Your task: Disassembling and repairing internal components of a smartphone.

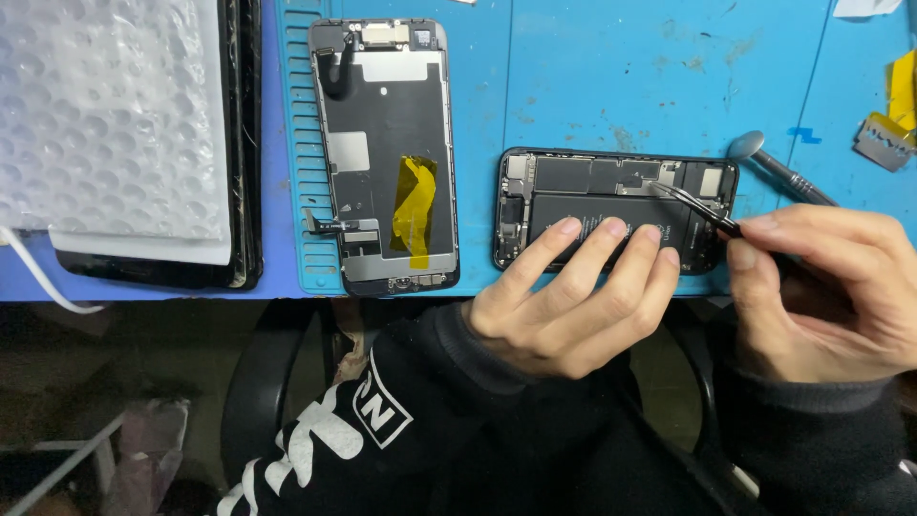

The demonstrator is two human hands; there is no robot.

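Observation:
An opened phone body lies sideways on the blue work mat, its black battery and small parts showing. My left hand rests on its near edge, fingertips on the battery. My right hand grips thin metal tweezers whose tips reach a part near the phone's top middle. A detached screen panel with its back up and a strip of yellow tape lies to the left of the phone.
A metal spudger lies behind my right hand. A razor blade and yellow tape sit at the far right. Bubble wrap covers a stack of dark panels at the left, with a white cable near it.

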